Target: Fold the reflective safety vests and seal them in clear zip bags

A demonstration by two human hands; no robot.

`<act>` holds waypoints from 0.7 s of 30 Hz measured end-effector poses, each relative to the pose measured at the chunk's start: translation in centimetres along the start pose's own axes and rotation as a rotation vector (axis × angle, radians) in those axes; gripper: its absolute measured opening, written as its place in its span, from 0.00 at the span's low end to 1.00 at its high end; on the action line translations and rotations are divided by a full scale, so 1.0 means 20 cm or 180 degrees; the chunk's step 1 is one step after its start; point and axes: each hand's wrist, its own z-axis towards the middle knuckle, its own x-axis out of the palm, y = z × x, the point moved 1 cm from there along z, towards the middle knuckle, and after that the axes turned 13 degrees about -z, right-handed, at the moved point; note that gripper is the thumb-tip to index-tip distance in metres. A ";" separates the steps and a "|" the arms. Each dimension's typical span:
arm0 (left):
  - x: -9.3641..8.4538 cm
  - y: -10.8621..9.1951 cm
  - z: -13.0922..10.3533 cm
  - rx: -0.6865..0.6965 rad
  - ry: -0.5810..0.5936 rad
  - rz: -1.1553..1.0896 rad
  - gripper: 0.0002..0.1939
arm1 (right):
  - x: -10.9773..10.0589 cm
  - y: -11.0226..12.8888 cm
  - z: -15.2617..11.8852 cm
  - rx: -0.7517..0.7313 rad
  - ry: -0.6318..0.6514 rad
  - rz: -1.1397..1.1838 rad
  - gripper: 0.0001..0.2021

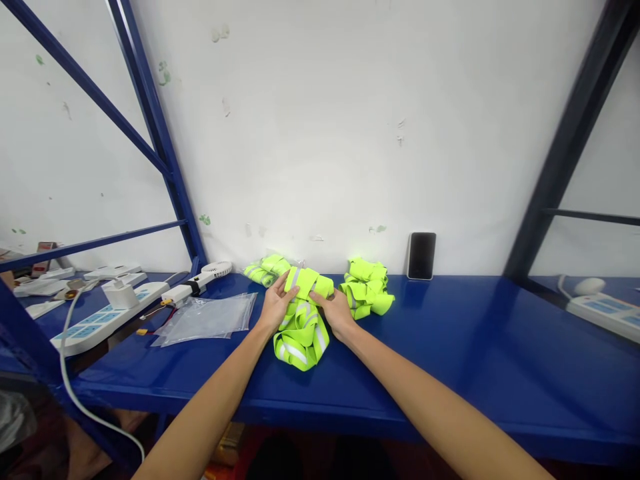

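Between my two hands is a neon-yellow reflective strap [299,341] with silver stripes. Its upper part is stretched flat, while the rest hangs in loose loops down onto the blue table. My left hand [278,301] pinches the left end of the flat part, thumb on top. On the other side my right hand [334,309] grips the right end in the same way. Just behind and right of my right hand lies a second heap of yellow reflective strap [367,287]. Beyond my left hand, yellow rolls in clear plastic [266,268] rest against the wall.
Clear plastic bags [207,319] lie left of my hands on the blue table [465,360]. Farther left are a white handheld fan [216,269] and a power strip [110,317] with a trailing cable. A dark-faced device [421,256] leans on the wall. Blue frame posts stand at both sides.
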 end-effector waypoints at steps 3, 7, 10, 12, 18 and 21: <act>0.00 0.00 0.00 -0.0166 0.0216 0.0176 0.34 | 0.00 -0.02 0.01 0.0113 0.0152 0.0038 0.19; -0.03 0.00 0.01 -0.0187 0.0324 0.0285 0.33 | -0.01 0.01 0.01 0.0268 0.0409 0.0141 0.23; -0.05 0.01 0.02 0.0067 0.0274 0.0432 0.34 | -0.01 0.05 0.01 0.0296 0.0546 0.0156 0.25; -0.05 0.00 0.01 0.0264 0.0265 0.0571 0.33 | -0.01 0.06 0.00 0.0187 0.0491 0.0074 0.24; 0.02 -0.01 -0.02 0.0387 0.0305 0.0665 0.30 | -0.01 0.08 0.00 -0.0187 0.0191 0.0028 0.23; 0.07 0.02 -0.04 -0.0290 0.0311 0.0204 0.29 | -0.02 0.10 0.00 -0.0356 0.0113 0.0115 0.24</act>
